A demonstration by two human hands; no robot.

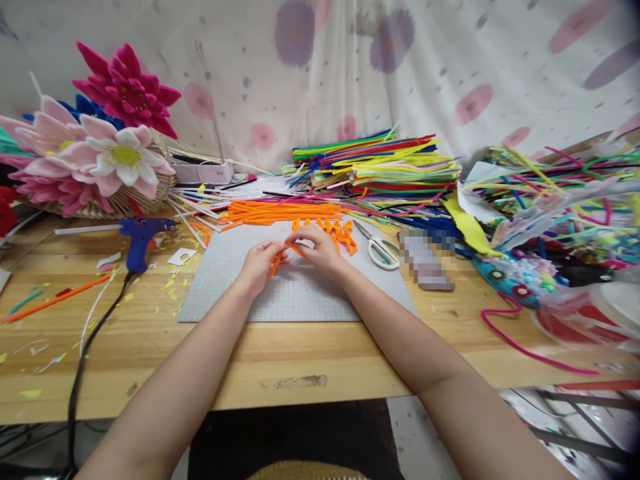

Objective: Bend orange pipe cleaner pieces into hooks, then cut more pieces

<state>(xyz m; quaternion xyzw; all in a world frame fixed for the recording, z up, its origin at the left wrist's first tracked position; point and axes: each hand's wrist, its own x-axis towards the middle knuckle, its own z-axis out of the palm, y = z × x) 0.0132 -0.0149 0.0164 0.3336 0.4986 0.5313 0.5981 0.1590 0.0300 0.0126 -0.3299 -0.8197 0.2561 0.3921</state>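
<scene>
Over a grey cutting mat (300, 303), both my hands hold one bent orange pipe cleaner (275, 267). The fingers of my left hand (261, 263) pinch it, and its short end sticks out below them. My right hand (320, 247) is closed on the other part, close beside the left fingertips. Several folded orange pipe cleaner pieces (345, 235) lie just behind my right hand, which partly hides them. A bundle of straight orange pipe cleaners (280, 212) rests along the mat's far edge. To the right are scissors (384, 255) with white handles.
A blue glue gun (140, 243) with a black cord lies left, near a basket of fuzzy flowers (125, 157). Piles of coloured pipe cleaners (380, 163) stand at the back. A phone (427, 261), blurred out, and a clear plastic tub (590, 317) are on the right.
</scene>
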